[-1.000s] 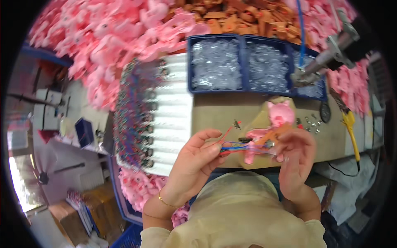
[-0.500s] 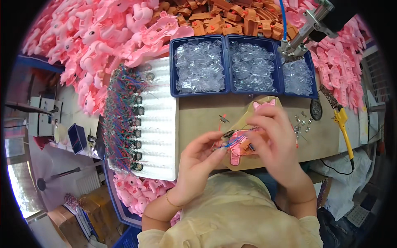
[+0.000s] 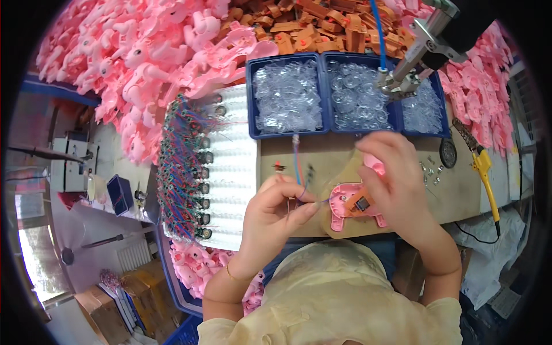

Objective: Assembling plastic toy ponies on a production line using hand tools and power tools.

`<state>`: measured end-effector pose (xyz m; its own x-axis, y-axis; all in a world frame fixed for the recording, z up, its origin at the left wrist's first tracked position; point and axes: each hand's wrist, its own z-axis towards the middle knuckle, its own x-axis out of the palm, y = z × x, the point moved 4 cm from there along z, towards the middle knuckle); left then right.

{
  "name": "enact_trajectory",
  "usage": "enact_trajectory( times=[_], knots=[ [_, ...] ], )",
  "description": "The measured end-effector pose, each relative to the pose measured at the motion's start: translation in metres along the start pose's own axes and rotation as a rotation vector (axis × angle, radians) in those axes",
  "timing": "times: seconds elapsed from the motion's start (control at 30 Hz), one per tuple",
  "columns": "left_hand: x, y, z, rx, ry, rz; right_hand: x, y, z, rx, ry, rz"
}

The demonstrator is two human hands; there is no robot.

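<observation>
My left hand (image 3: 279, 207) pinches a bundle of thin wires (image 3: 298, 164) between thumb and fingertips. Red and blue strands rise from it toward the trays, and a small dark piece (image 3: 310, 171) hangs blurred beside them. Right of these fingertips lies a pink toy animal shell half (image 3: 338, 215) on a tan pad, its hollow side up, with an orange box-shaped part (image 3: 356, 201) inside. My right hand (image 3: 394, 178) hovers over the shell's right side, thumb and forefinger apart. Its fingertips are slightly smeared, and nothing is plainly visible in them.
Blue trays (image 3: 251, 98) of clear plastic parts stand behind. A white foam tray (image 3: 233, 190) bears wired speakers at left. Pink shells (image 3: 138, 63) and orange parts (image 3: 299, 37) are heaped beyond. A metal fixture (image 3: 417, 63) overhangs; a yellow soldering iron (image 3: 486, 178) rests at right.
My hands have moved apart, the right one up and rightward. The wires have come off the shell and now stand upright at my left hand. The whole view has shifted slightly.
</observation>
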<state>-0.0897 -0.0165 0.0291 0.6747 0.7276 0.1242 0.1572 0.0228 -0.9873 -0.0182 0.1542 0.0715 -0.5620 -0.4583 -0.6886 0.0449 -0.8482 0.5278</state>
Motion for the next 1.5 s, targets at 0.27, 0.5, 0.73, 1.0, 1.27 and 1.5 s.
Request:
enact_trajectory(
  times=[0.27, 0.5, 0.73, 1.0, 1.27, 1.5],
  knots=[
    [0.005, 0.029, -0.019, 0.306, -0.271, 1.165, -0.074, -0.069, -0.145, 0.654, -0.017, 0.114],
    [0.003, 0.038, -0.011, 0.316, 0.020, 0.734, -0.145, -0.190, -0.189, 0.719, -0.603, 0.199],
    [0.029, 0.044, -0.013, 0.280, 0.203, 0.727, -0.167, -0.185, -0.117, 0.508, -0.321, -0.116],
    [0.064, 0.056, -0.030, 0.744, 0.089, 1.168, -0.159, -0.105, -0.188, 0.437, -0.683, -0.084],
    [0.049, 0.055, -0.036, 0.495, -0.002, 0.996, -0.112, -0.048, -0.218, 0.499, -0.536, 0.509],
    [0.060, 0.072, -0.048, 0.916, -0.075, 1.218, -0.106, -0.037, -0.213, 0.445, -0.512, 0.422]
  ],
)
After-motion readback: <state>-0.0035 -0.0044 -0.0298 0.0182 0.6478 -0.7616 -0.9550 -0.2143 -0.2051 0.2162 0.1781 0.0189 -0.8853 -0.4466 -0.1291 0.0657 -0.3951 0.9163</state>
